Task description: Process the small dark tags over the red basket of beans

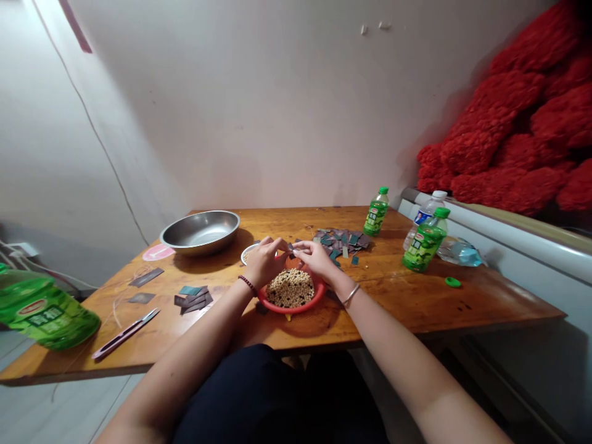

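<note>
Two hands (291, 260) pinch a small dark strip (291, 248) in their fingertips, its long axis pointing forward, above a red basket (291, 310) of beans (290, 288).

Inspected item: one small dark strip (291, 248), material too small to determine, pinched at its ends between the left hand (264, 262) and the right hand (315, 258). It is held just above the 12 o'clock rim of a round red plastic basket (291, 310). The basket holds a mixed load of pale round beans and black beans (290, 288). At the basket's 1 o'clock, near the right hand, lies a loose, overlapping pile of dark teal-grey pieces (340, 242), flat on the wooden table. At its 9 o'clock, well apart from both hands, lies a smaller stack of similar dark pieces (193, 300).
</note>
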`<state>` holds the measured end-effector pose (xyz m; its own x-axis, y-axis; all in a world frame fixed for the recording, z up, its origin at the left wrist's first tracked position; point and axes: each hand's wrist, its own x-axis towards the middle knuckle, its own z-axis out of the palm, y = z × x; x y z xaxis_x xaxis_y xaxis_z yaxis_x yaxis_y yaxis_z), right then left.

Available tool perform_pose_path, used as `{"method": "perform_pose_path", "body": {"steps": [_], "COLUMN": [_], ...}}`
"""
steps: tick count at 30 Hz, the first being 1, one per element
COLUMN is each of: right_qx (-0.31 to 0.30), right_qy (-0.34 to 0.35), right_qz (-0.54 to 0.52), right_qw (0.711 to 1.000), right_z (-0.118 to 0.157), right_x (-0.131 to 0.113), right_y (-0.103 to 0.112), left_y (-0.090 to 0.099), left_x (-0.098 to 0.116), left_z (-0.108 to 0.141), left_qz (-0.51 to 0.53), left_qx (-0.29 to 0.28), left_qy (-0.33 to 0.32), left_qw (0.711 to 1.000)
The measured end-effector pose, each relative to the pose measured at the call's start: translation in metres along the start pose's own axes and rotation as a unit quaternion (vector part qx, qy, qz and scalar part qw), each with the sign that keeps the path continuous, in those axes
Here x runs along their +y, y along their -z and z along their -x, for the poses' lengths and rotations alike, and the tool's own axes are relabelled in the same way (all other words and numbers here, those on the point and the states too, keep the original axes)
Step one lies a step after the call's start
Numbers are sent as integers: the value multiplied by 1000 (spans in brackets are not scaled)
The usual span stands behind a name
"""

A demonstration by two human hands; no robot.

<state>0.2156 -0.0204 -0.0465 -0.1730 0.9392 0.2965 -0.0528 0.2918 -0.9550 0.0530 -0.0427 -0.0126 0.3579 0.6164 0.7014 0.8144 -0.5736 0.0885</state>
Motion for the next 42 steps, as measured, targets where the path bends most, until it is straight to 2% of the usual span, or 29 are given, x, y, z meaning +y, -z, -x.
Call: {"method": "perform_pose_path", "body": {"steps": [17, 28, 36, 39, 42], "right_qx": [6, 4, 2, 5, 17], "right_qy": [9, 3, -8, -12, -22], "right_qz": [25, -15, -4, -3, 1], "right_qw": [1000, 1000, 1000, 1000, 1000], "right_z": [1, 1, 4, 5, 5], "right_x": [-4, -6, -8, -11, -13], "right_y": [1, 0, 0, -1, -2], "left_y": [5, 9, 7, 8, 8], "left_x": [3, 5, 4, 5, 2], "left_z": [-1, -1, -1, -1, -1], "left_qz": [5, 12, 22, 16, -20], "left_qx": [-14, -12, -6, 14, 67], "left_qy": [-9, -13, -13, -8, 55], "left_qw": [1000, 1000, 1000, 1000, 996]}}
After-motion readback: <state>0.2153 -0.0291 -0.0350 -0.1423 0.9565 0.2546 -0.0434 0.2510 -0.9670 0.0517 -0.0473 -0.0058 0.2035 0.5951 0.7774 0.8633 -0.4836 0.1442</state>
